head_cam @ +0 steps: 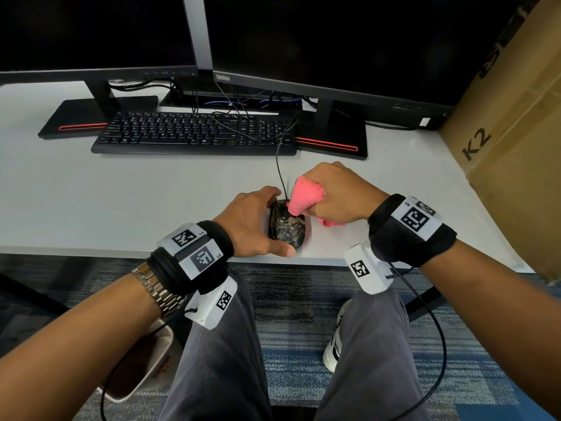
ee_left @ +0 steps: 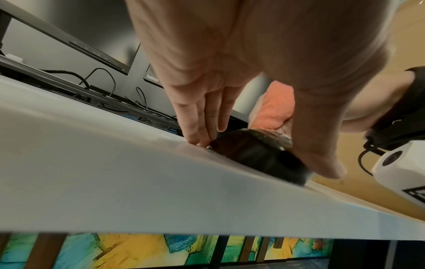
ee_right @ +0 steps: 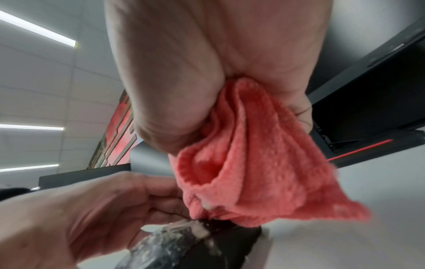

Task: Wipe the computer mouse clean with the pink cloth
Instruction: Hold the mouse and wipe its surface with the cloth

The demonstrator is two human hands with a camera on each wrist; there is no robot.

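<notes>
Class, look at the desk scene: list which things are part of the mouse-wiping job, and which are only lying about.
Part of the job:
- computer mouse, smeared with whitish residue
- pink cloth, bunched in the right hand, touching the mouse
- left hand, steadying the mouse

Lying about:
- keyboard
- two monitors
- cardboard box

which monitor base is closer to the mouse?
The black monitor base with the red stripe on the right, beside the keyboard's right end. The black computer mouse lies just in front of it; the left base sits farther off.
</notes>
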